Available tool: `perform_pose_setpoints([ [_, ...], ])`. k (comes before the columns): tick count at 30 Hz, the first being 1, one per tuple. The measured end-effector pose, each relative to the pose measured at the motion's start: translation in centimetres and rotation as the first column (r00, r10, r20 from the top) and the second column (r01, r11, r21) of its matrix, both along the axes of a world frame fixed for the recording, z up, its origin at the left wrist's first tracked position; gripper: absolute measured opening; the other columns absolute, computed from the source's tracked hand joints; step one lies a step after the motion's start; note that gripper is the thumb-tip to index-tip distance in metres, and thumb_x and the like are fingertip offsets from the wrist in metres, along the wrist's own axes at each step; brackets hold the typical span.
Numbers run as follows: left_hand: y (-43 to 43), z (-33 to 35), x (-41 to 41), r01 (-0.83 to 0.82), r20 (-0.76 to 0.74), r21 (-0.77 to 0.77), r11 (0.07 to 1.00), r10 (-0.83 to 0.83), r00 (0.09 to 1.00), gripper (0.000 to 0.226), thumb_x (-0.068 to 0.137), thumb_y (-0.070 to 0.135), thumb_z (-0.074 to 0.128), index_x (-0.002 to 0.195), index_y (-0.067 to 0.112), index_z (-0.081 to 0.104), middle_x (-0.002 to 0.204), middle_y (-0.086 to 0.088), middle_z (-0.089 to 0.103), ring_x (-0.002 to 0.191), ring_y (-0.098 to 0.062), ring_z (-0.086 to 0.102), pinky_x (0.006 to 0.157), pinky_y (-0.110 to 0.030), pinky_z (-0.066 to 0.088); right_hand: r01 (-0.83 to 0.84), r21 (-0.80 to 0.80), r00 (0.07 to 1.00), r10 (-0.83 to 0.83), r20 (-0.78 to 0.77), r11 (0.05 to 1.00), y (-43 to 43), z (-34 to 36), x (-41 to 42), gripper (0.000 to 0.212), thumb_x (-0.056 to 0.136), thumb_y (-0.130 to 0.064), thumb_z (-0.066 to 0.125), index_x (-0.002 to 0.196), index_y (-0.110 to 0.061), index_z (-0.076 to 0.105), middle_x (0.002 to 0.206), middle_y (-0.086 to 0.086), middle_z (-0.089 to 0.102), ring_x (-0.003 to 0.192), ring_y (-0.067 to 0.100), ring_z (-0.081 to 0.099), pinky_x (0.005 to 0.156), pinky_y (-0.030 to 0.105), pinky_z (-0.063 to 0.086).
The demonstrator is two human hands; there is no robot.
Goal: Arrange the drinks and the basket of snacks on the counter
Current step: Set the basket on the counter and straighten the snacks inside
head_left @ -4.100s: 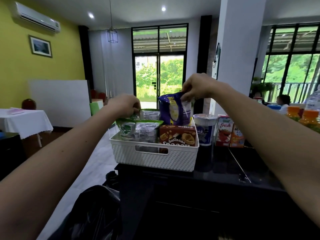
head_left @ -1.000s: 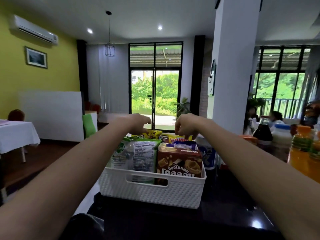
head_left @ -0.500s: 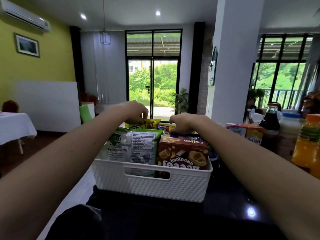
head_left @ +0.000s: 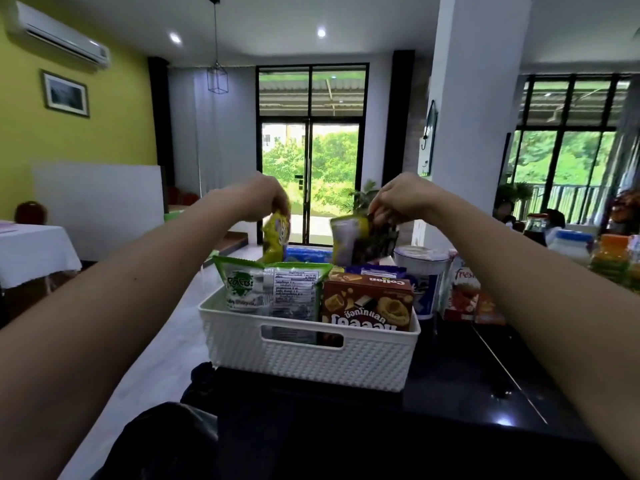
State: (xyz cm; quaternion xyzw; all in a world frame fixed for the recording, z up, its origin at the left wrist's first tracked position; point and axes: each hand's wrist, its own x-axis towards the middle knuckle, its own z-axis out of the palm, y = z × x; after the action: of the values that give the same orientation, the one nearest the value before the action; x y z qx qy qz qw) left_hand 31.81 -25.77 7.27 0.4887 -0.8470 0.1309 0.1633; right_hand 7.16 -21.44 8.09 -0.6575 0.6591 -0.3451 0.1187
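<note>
At the right edge of the frame, the orange plastic juice bottle (head_left: 612, 256) is blurred and partly cut off. The purple-and-yellow foil snack packet (head_left: 349, 240) at centre is motion-blurred, its print unreadable.

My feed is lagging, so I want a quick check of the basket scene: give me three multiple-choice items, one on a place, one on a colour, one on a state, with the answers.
1. Where does the brown biscuit box stand?
A. in the white basket, at its right near corner
B. on the counter outside the basket
C. on the floor

2. What colour is the packet pinched by the left hand?
A. red
B. yellow
C. white

3. What is the right hand doing?
A. resting flat on the counter
B. hanging open and empty
C. pinching a packet by its top, above the basket

Answers: 1 A, the box sits inside the basket wall beside the green bags. 2 B, the hanging packet is yellow. 3 C, the fingers are closed on the packet's top edge, and it hangs over the basket's back.
</note>
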Motion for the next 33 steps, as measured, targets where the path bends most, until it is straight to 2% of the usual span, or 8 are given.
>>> perform_pose_setpoints([
  [7, 0.0, -1.1, 0.5, -0.034, 0.106, 0.022, 0.999, 0.031, 0.994, 0.025, 0.074, 0.023, 0.079, 0.098, 0.015, 0.074, 0.096, 0.001, 0.073, 0.077, -0.008, 0.057, 0.07, -0.02, 0.042, -0.027, 0.018, 0.95, 0.031, -0.312, 0.999, 0.3, -1.8, 0.2, 0.015, 0.076, -0.012, 0.078, 0.09, -0.007, 0.076, 0.079, 0.003, 0.072, 0.07, 0.013, 0.067, 0.054, 0.02, 0.049],
  [10, -0.3, -1.8, 0.2, -0.065, 0.209, 0.041, 0.997, 0.056, 0.976, 0.029, 0.076, 0.027, 0.077, 0.101, 0.015, 0.071, 0.101, 0.0, 0.068, 0.083, -0.011, 0.056, 0.073, -0.022, 0.044, 0.017, -0.091, 0.893, -0.056, -0.447, 0.996, -1.1, -2.4, 0.7, 0.017, 0.078, -0.012, 0.076, 0.094, -0.012, 0.074, 0.099, 0.006, 0.072, 0.085, 0.017, 0.066, 0.068, 0.026, 0.054],
  [14, -0.8, -2.6, -0.5, -0.022, 0.229, 0.018, 1.0, 0.018, 0.973, 0.021, 0.084, 0.021, 0.069, 0.104, 0.018, 0.069, 0.112, -0.001, 0.058, 0.103, -0.016, 0.056, 0.089, -0.028, 0.049, -0.014, 0.042, 0.717, 0.039, -0.696, 0.999, -2.6, -3.5, 1.5, 0.041, 0.089, -0.02, 0.063, 0.129, -0.025, 0.057, 0.133, 0.001, 0.057, 0.117, 0.023, 0.056, 0.094, 0.041, 0.05],
  [18, -1.9, -1.9, -1.0, 0.056, 0.023, 0.004, 0.998, -0.056, 0.998, 0.014, 0.09, 0.016, 0.061, 0.102, 0.015, 0.067, 0.108, -0.002, 0.067, 0.086, -0.013, 0.058, 0.075, -0.027, 0.045, -0.013, 0.166, 0.633, 0.136, -0.762, 0.986, -3.7, -4.9, 2.4, 0.046, 0.1, -0.026, 0.041, 0.146, -0.026, 0.035, 0.15, 0.006, 0.038, 0.134, 0.028, 0.04, 0.104, 0.043, 0.038],
  [22, -2.0, -1.9, -1.8, 0.055, 0.098, 0.048, 0.997, -0.06, 0.993, 0.015, 0.092, 0.021, 0.058, 0.102, 0.014, 0.066, 0.096, 0.001, 0.062, 0.084, -0.014, 0.057, 0.081, -0.031, 0.049, -0.039, 0.333, 0.689, 0.267, -0.674, 0.942, -4.8, -5.6, 2.7, 0.053, 0.1, -0.046, 0.031, 0.15, -0.029, 0.022, 0.156, 0.01, 0.027, 0.14, 0.031, 0.032, 0.11, 0.047, 0.03],
  [25, -2.3, -2.3, -1.5, -0.029, 0.189, 0.1, 0.995, 0.009, 0.982, 0.009, 0.091, 0.024, 0.06, 0.095, 0.018, 0.065, 0.092, 0.002, 0.056, 0.088, -0.017, 0.054, 0.083, -0.033, 0.048, -0.063, 0.367, 0.679, 0.309, -0.665, 0.928, -4.8, -5.5, 3.0, 0.055, 0.1, -0.046, 0.033, 0.146, -0.014, 0.033, 0.149, 0.012, 0.038, 0.134, 0.029, 0.039, 0.106, 0.04, 0.033],
  [29, -2.5, -1.7, -0.7, -0.099, 0.152, 0.001, 0.995, 0.098, 0.984, 0.006, 0.091, 0.022, 0.059, 0.093, 0.021, 0.065, 0.093, 0.0, 0.058, 0.084, -0.017, 0.053, 0.07, -0.028, 0.044, -0.204, 0.16, 0.729, 0.259, -0.634, 0.966, -4.1, -4.2, 2.9, 0.03, 0.097, -0.027, 0.05, 0.115, -0.006, 0.063, 0.102, 0.005, 0.062, 0.098, 0.024, 0.059, 0.086, 0.035, 0.046],
  [33, -2.4, -2.3, -0.7, -0.108, 0.156, 0.008, 0.994, 0.105, 0.982, 0.007, 0.09, 0.021, 0.061, 0.093, 0.022, 0.067, 0.094, 0.0, 0.062, 0.083, -0.016, 0.056, 0.07, -0.028, 0.046, -0.213, 0.171, 0.757, 0.274, -0.594, 0.962, -3.1, -2.3, 2.5, 0.026, 0.094, -0.026, 0.057, 0.112, -0.011, 0.068, 0.099, 0.001, 0.067, 0.093, 0.023, 0.064, 0.089, 0.04, 0.053],
])
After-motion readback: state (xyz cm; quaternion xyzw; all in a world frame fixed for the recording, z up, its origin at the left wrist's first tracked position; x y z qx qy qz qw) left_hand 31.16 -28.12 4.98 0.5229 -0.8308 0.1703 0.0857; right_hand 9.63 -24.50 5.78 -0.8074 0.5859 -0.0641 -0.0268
